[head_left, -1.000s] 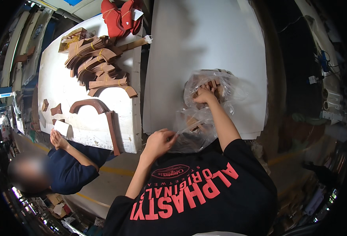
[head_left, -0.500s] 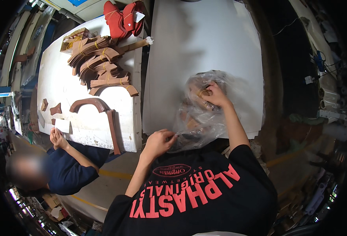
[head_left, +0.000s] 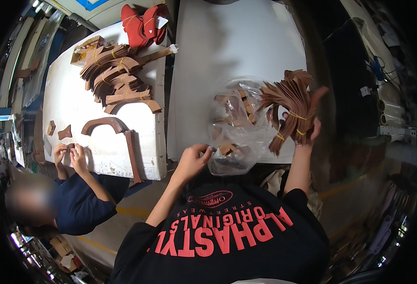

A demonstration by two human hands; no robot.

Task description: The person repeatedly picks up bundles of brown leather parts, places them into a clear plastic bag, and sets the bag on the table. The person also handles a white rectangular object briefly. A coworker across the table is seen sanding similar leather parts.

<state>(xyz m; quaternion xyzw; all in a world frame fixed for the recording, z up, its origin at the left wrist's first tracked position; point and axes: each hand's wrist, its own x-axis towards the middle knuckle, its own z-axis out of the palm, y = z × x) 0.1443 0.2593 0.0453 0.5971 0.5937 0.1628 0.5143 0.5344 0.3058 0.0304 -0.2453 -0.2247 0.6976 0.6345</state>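
Note:
My right hand (head_left: 312, 134) grips a thick bundle of brown leather strips (head_left: 291, 109), tied with yellow rubber bands and fanning out at the top. It is held up over the right side of the white table, beside a clear plastic bag (head_left: 246, 158). With thumb and fingers closed, my left hand (head_left: 194, 161) pinches the bag's near left edge. Inside the crumpled bag, more brown leather pieces (head_left: 234, 108) show through the film.
On the white table (head_left: 199, 47) the bag rests near my body. A second table to the left carries banded brown leather stacks (head_left: 118, 71), red bundles (head_left: 144, 26) and a curved brown piece (head_left: 105, 124). A co-worker's hands (head_left: 71, 156) handle a small brown piece there.
My right hand has come out of the bag and moved right with the bundle of leather strips. My left hand stays at the bag's edge. The co-worker's white card is gone from view.

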